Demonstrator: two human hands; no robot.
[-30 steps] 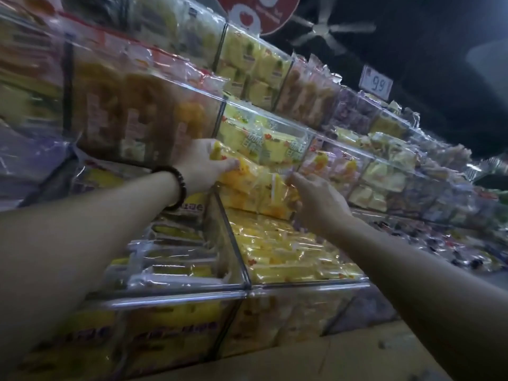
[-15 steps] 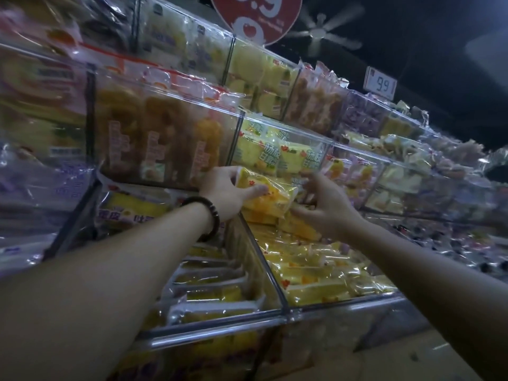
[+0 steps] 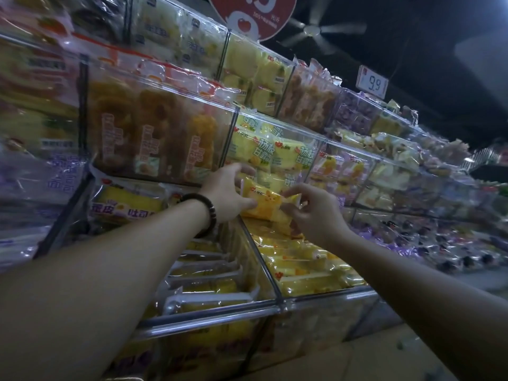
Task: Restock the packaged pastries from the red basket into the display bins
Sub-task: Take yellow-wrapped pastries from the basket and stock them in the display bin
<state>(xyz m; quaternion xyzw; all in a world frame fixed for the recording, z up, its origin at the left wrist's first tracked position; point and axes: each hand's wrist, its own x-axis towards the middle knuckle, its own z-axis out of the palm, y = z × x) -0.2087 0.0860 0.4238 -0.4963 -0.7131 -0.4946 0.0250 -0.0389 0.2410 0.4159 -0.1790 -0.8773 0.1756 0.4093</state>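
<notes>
A yellow packaged pastry [image 3: 265, 200] is held at the back of a clear display bin [image 3: 324, 294] filled with more yellow packs. My left hand [image 3: 226, 192], with a dark bead bracelet on the wrist, grips the pack's left end. My right hand [image 3: 312, 213] pinches its right end with curled fingers. The pack sits on top of the stacked packs, just under the front of the shelf above. The red basket is not in view.
Clear bins of wrapped pastries rise in tiers: ring-shaped pastries [image 3: 154, 133] at upper left, pale yellow packs [image 3: 270, 152] straight above my hands, long cream-filled packs [image 3: 209, 290] in the left lower bin. A 9.9 price tag [image 3: 371, 81] stands at upper right.
The view has shifted, so the shelves sit lower and further right in the frame. Both hands stay on the yellow pack; the right hand has closed in on its right end.
</notes>
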